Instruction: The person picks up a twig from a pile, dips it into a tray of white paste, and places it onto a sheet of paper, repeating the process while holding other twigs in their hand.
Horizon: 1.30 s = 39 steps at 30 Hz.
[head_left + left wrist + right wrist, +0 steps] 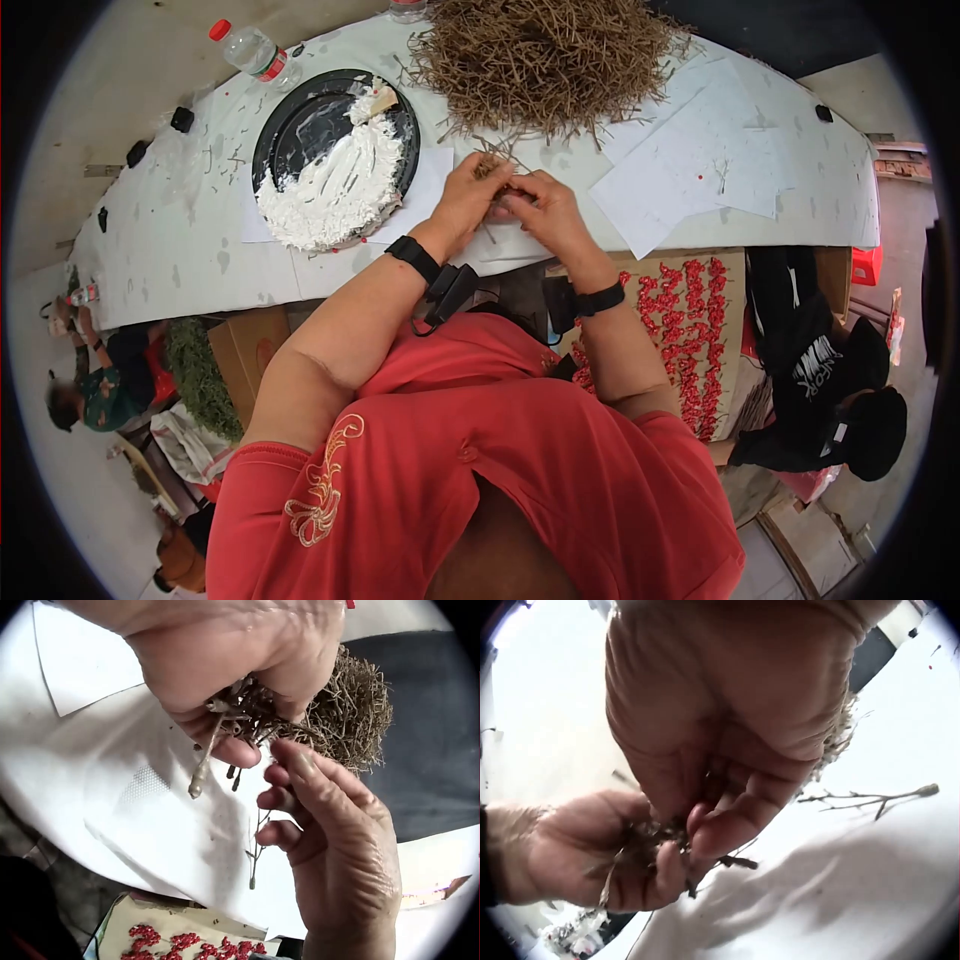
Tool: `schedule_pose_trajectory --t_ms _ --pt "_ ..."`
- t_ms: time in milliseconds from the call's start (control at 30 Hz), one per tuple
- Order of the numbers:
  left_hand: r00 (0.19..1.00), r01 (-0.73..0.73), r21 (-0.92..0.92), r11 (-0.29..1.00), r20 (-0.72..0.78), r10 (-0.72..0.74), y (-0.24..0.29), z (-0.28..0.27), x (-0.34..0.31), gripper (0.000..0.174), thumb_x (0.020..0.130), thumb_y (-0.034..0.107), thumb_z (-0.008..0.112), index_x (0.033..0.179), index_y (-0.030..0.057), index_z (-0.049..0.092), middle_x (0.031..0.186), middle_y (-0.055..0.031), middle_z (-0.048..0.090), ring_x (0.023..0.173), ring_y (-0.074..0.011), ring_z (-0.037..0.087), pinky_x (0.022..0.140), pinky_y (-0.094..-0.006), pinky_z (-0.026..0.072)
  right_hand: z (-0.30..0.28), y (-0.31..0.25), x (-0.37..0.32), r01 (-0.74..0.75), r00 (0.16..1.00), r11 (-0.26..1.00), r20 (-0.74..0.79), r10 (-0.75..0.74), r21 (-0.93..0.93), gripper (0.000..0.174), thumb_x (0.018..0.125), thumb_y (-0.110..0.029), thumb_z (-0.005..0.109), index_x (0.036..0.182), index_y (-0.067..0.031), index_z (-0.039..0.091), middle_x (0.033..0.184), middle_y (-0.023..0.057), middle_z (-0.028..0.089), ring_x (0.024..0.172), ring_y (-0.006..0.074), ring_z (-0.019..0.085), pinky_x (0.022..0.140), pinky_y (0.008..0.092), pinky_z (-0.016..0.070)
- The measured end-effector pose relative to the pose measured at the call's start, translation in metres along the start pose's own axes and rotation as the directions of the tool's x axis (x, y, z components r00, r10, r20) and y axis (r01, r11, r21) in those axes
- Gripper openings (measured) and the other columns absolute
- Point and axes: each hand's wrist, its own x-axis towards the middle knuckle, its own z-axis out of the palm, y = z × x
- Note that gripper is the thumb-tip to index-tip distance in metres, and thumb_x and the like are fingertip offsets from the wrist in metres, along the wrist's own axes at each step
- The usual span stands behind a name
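Observation:
My left hand [462, 205] grips a small bunch of brown twigs [251, 712] above the table's near edge. Their stubby ends stick out between its fingers. Close against it, my right hand [552, 212] has thumb and fingertips together at the bunch, pinching at a twig. The palm hides part of this contact in the right wrist view. A single forked twig [885, 799] lies on the white table cover beside the hands. Just beyond them rises a large heap of brown twigs [545, 60].
Left of the hands, a round black tray [268, 150] holds white paste [335, 195]; a plastic bottle [255, 52] stands behind it. Paper sheets [690, 170] lie at right. Below the table edge is a board [735, 340] with rows of red clusters [695, 310]. Other people sit at both sides.

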Motion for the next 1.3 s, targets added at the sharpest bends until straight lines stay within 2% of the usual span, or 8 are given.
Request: schedule_pose_trajectory --t_ms 167,267,400,567,667,833,1067,1300 --pt "0.999 0.017 -0.014 1.0 -0.049 -0.018 0.001 -0.005 0.0 0.019 0.093 0.022 0.058 0.102 0.0066 0.054 0.09 -0.0039 0.063 0.071 -0.0105 0.06 0.056 -0.022 0.0495 -0.046 0.01 -0.012 -0.23 0.957 0.957 -0.14 0.255 0.176 0.015 0.08 -0.01 0.064 0.094 -0.0048 0.067 0.079 0.0081 0.062 0.066 0.0176 0.061 0.056 0.0306 0.0486" --pt "0.999 0.043 -0.002 0.999 -0.033 -0.043 0.003 -0.004 -0.004 0.018 0.092 0.021 0.059 0.103 0.0068 0.054 0.09 -0.0047 0.064 0.067 -0.0093 0.058 0.053 -0.0209 0.0468 -0.065 0.016 -0.023 -0.122 0.986 0.707 -0.166 0.007 -0.697 0.014 0.076 -0.011 0.064 0.088 -0.0048 0.065 0.081 0.0118 0.063 0.07 0.0283 0.062 0.062 0.0361 0.0499" --pt "0.999 0.041 0.063 0.997 0.011 -0.042 0.001 -0.005 -0.007 0.018 0.092 0.02 0.059 0.103 0.0071 0.055 0.088 -0.0056 0.065 0.061 -0.0071 0.056 0.049 -0.0193 0.0417 -0.052 0.018 -0.035 -0.189 0.982 0.565 -0.156 0.107 -0.803 0.009 0.077 -0.013 0.063 0.079 -0.0043 0.063 0.086 0.0138 0.064 0.075 0.0313 0.063 0.065 0.0421 0.0496" --pt "0.999 0.027 0.131 0.991 0.03 -0.031 0.005 0.002 -0.015 0.018 0.092 0.02 0.059 0.105 0.0074 0.055 0.084 -0.0053 0.066 0.055 -0.0046 0.052 0.045 -0.0181 0.0359 -0.051 0.031 -0.033 -0.218 0.974 0.598 -0.212 0.083 -0.771 0.012 0.079 -0.014 0.061 0.084 -0.0038 0.063 0.081 0.0139 0.065 0.073 0.0307 0.063 0.065 0.0408 0.0495" --pt "0.999 0.036 0.127 0.991 0.035 -0.041 0.007 0.003 -0.017 0.018 0.092 0.02 0.058 0.105 0.0073 0.055 0.084 -0.0051 0.067 0.053 -0.0045 0.052 0.044 -0.0182 0.0358 -0.058 0.032 -0.032 -0.324 0.942 0.829 -0.24 0.235 -0.456 0.014 0.079 -0.014 0.061 0.086 -0.0029 0.062 0.076 0.0134 0.065 0.07 0.0307 0.063 0.064 0.0398 0.0495" --pt "0.996 0.059 0.137 0.989 0.064 -0.068 -0.002 0.002 -0.012 0.019 0.091 0.019 0.057 0.106 0.0069 0.055 0.082 -0.0045 0.067 0.051 -0.0054 0.052 0.042 -0.0189 0.0359 -0.046 0.03 -0.018 -0.276 0.915 0.959 -0.323 0.242 -0.066 0.014 0.079 -0.015 0.06 0.086 -0.0035 0.061 0.076 0.0128 0.065 0.067 0.0306 0.062 0.064 0.0387 0.0497" --pt "0.993 0.103 0.259 0.96 -0.083 -0.084 -0.011 -0.001 -0.007 0.028 0.09 0.018 0.057 0.115 0.006 0.05 0.082 -0.0046 0.066 0.054 -0.008 0.057 0.042 -0.0199 0.0389 -0.011 0.028 0.032 0.235 0.899 0.862 -0.238 -0.369 -0.449 0.014 0.08 -0.015 0.061 0.088 -0.0038 0.059 0.076 0.0122 0.064 0.067 0.0276 0.063 0.063 0.0349 0.0498" --pt "0.993 0.119 0.145 0.982 -0.024 -0.117 -0.01 -0.006 -0.012 0.035 0.088 0.017 0.058 0.119 0.0063 0.047 0.081 -0.0045 0.062 0.053 -0.0095 0.056 0.041 -0.0208 0.0389 0.015 0.035 0.03 0.045 0.999 0.999 0.009 -0.045 -0.022 0.011 0.081 -0.011 0.062 0.087 -0.0024 0.059 0.075 0.0091 0.063 0.062 0.0199 0.059 0.057 0.0308 0.0484"
